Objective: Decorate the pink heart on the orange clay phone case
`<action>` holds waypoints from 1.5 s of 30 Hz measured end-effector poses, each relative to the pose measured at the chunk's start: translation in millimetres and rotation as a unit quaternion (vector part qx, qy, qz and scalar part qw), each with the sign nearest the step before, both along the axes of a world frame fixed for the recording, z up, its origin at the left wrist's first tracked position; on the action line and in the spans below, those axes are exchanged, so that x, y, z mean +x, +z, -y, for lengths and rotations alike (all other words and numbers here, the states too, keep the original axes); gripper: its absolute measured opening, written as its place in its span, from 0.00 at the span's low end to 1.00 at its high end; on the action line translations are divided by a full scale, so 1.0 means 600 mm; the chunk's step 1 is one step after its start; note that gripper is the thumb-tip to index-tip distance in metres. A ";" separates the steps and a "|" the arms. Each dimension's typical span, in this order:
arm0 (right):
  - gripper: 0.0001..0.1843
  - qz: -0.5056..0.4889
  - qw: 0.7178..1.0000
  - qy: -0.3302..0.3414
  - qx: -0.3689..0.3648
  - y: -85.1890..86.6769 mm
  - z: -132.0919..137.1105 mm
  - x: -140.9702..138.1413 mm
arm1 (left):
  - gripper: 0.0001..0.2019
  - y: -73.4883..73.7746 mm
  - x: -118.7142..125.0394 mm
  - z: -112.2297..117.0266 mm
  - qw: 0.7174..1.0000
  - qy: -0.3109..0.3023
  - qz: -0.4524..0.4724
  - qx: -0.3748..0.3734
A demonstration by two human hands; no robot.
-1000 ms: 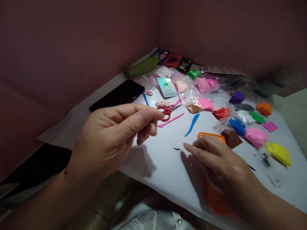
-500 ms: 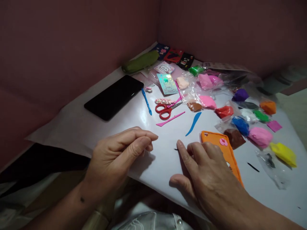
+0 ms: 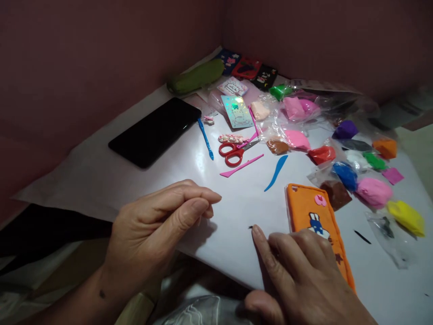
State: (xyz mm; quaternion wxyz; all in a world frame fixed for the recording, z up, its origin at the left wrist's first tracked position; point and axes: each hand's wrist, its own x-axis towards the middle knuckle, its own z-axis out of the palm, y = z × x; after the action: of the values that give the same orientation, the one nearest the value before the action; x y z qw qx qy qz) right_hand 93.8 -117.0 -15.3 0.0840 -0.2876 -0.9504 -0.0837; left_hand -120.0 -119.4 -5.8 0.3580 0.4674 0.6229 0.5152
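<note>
Draws a small black sliver (image 3: 251,227) nearer to the body than half a second ago, toward the near edge of the white desk (image 3: 230,253). Has the index fingertip of the right hand (image 3: 304,271) on or just beside one end of it; cannot tell which. Spreads that thumb well apart, with the other fingers curled over the lower part of an orange phone case (image 3: 333,225). Bares more of the case by this shift, showing a blue-and-white rabbit figure (image 3: 316,224) below a pink shape (image 3: 320,201). Presses thumb and index finger of the left hand (image 3: 162,221) together, much as before; cannot tell whether around anything. Seems to slide the sliver rather than lift it. Leaves a longer black strip (image 3: 362,237) untouched, right of the case.
</note>
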 end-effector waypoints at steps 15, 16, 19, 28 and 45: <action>0.34 -0.033 0.997 -0.059 0.021 0.002 -0.003 -0.014 | 0.09 -0.031 -0.034 -0.007 0.981 -0.093 -0.105 0.134; 0.34 -0.030 0.997 -0.059 0.024 0.001 -0.002 -0.014 | 0.09 -0.032 -0.034 -0.007 0.980 -0.093 -0.110 0.135; 0.34 -0.005 0.999 -0.045 0.027 0.001 0.004 -0.008 | 0.09 -0.032 -0.035 -0.008 0.978 -0.093 -0.116 0.144; 0.29 -0.045 0.993 -0.107 0.006 -0.008 0.033 0.000 | 0.09 -0.033 -0.033 -0.012 0.980 -0.090 -0.111 0.141; 0.35 0.014 0.996 -0.066 0.065 0.025 -0.012 0.005 | 0.09 -0.034 -0.033 -0.005 0.982 -0.073 -0.106 0.135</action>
State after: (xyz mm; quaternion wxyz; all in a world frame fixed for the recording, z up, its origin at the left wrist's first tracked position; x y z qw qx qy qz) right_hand 96.9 -109.8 -0.2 0.0831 -0.3427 -0.9229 -0.1547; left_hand -140.0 -116.4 -26.1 0.2600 0.6074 0.5468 0.5143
